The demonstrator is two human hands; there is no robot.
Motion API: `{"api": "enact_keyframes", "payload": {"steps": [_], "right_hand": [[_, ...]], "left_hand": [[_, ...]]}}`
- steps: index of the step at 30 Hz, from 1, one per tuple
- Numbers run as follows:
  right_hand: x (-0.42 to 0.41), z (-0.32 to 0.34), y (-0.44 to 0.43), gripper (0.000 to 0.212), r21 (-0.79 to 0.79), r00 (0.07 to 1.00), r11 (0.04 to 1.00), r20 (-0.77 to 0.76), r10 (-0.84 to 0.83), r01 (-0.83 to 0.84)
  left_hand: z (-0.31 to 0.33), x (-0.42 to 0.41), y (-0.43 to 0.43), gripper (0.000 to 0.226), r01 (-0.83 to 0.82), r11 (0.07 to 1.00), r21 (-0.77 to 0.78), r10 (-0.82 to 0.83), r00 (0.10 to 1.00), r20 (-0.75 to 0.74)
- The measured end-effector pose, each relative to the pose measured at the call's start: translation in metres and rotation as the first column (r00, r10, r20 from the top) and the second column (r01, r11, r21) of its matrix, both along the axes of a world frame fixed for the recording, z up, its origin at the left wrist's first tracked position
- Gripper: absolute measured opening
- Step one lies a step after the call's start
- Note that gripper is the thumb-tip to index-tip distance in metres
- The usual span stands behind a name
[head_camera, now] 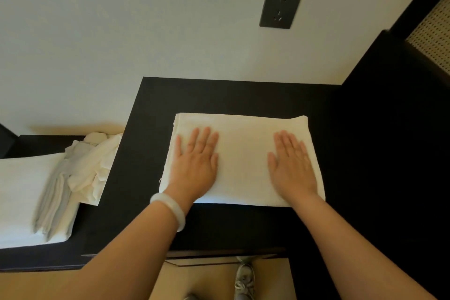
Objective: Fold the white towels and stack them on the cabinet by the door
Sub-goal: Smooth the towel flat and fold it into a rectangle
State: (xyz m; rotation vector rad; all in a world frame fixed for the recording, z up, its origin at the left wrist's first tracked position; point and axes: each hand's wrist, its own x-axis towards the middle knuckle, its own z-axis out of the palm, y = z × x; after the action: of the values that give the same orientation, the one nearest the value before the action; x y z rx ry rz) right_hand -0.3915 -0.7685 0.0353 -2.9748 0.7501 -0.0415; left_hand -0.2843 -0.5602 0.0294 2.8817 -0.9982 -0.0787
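— Both palms down: left hand [197, 163] and right hand [291, 163], fingers spread, pressed flat on folded white towel [243, 153], gripping nothing.

— And underneath?

— Black cabinet top [219, 224], bare at near edge and beyond fingertips. Pale bangle [170, 209] on left wrist.

— Handling?

— Soft, light, limp by the look of it; likely to sag or unfold if lifted by one corner. Best taken at both side edges, or slid under from near edge with flat palms.

— More to do?

— Left of left hand, crumpled white towels [92, 165] waiting, part-draped over another flat white cloth [22, 192]. Farther off, above right hand, dark wall socket [280, 7].
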Motion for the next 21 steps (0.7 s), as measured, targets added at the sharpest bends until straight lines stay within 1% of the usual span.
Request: {"api": "enact_keyframes", "payload": {"steps": [1, 3, 4, 5, 6, 7, 8, 9, 10, 11, 12, 13, 15, 17, 18, 19, 20, 21], "right_hand": [[-0.002, 0.000, -0.009, 0.063, -0.036, 0.998, 0.998, -0.024, -0.051, 0.050], [-0.003, 0.006, -0.018, 0.066, -0.083, 0.978, 0.979, -0.071, -0.195, 0.189], [-0.001, 0.011, -0.018, 0.067, -0.095, 0.965, 0.965, -0.068, -0.252, 0.245], [0.003, 0.018, -0.014, 0.067, -0.087, 0.964, 0.961, -0.031, -0.264, 0.261], [0.011, 0.025, -0.007, 0.065, -0.046, 0.974, 0.974, 0.036, -0.222, 0.224], [0.021, 0.029, 0.004, 0.062, 0.016, 0.987, 0.992, 0.094, -0.127, 0.126], [0.031, 0.032, 0.016, 0.059, 0.064, 0.994, 0.998, 0.106, 0.012, -0.019], [0.039, 0.031, 0.029, 0.056, 0.082, 0.985, 0.983, 0.070, 0.159, -0.165], [0.045, 0.023, 0.036, 0.055, 0.078, 0.961, 0.958, 0.011, 0.275, -0.275], [0.048, 0.015, 0.034, 0.055, 0.065, 0.939, 0.938, -0.030, 0.344, -0.342], [0.047, 0.009, 0.025, 0.057, 0.063, 0.937, 0.937, -0.028, 0.347, -0.345], [0.044, 0.006, 0.012, 0.062, 0.072, 0.955, 0.952, -0.007, 0.298, -0.297], [0.038, 0.005, -0.019, 0.059, 0.081, 0.987, 0.984, 0.001, 0.158, -0.157], [0.039, 0.001, -0.053, 0.056, 0.021, 1.000, 1.000, -0.017, -0.020, 0.020], [0.042, 0.002, -0.069, 0.056, 0.003, 0.992, 0.994, -0.061, -0.113, 0.114], [0.046, 0.007, -0.081, 0.056, -0.002, 0.971, 0.980, -0.137, -0.197, 0.199], [0.050, 0.011, -0.089, 0.056, -0.008, 0.948, 0.967, -0.196, -0.252, 0.256], [0.054, 0.015, -0.091, 0.057, -0.026, 0.940, 0.961, -0.202, -0.275, 0.276]], "left_hand": [[0.001, 0.007, 0.008, 0.061, -0.040, 0.999, 0.016, 0.040, 0.999, 0.012], [0.007, 0.020, 0.026, 0.058, -0.187, 0.982, 0.031, 0.189, 0.981, -0.047], [0.012, 0.024, 0.031, 0.059, -0.269, 0.962, 0.039, 0.271, 0.960, -0.073], [0.018, 0.027, 0.030, 0.060, -0.311, 0.949, 0.053, 0.313, 0.949, -0.043], [0.023, 0.026, 0.022, 0.061, -0.291, 0.956, 0.045, 0.290, 0.956, 0.035], [0.027, 0.022, 0.009, 0.062, -0.213, 0.977, 0.022, 0.209, 0.972, 0.111], [0.028, 0.015, -0.008, 0.065, -0.091, 0.996, -0.013, 0.092, 0.986, 0.139], [0.025, 0.006, -0.025, 0.066, 0.030, 0.999, -0.042, -0.025, 0.993, 0.116], [0.020, 0.000, -0.038, 0.064, 0.116, 0.992, -0.060, -0.111, 0.991, 0.069], [0.015, -0.002, -0.046, 0.062, 0.156, 0.987, -0.047, -0.155, 0.988, 0.019], [0.012, 0.001, -0.048, 0.064, 0.153, 0.988, -0.021, -0.153, 0.988, -0.033], [0.008, 0.008, -0.045, 0.069, 0.125, 0.992, 0.009, -0.124, 0.990, -0.061], [0.005, 0.025, -0.031, 0.077, 0.062, 0.996, 0.064, -0.060, 0.998, -0.034], [0.004, 0.043, -0.016, 0.069, -0.046, 0.996, 0.075, 0.045, 0.999, 0.007], [0.005, 0.052, -0.008, 0.063, -0.113, 0.991, 0.071, 0.114, 0.993, -0.009], [0.009, 0.060, -0.001, 0.061, -0.180, 0.981, 0.069, 0.184, 0.982, -0.052], [0.014, 0.065, 0.004, 0.060, -0.245, 0.966, 0.081, 0.252, 0.963, -0.091], [0.020, 0.067, 0.004, 0.061, -0.287, 0.952, 0.104, 0.296, 0.951, -0.085]]}}
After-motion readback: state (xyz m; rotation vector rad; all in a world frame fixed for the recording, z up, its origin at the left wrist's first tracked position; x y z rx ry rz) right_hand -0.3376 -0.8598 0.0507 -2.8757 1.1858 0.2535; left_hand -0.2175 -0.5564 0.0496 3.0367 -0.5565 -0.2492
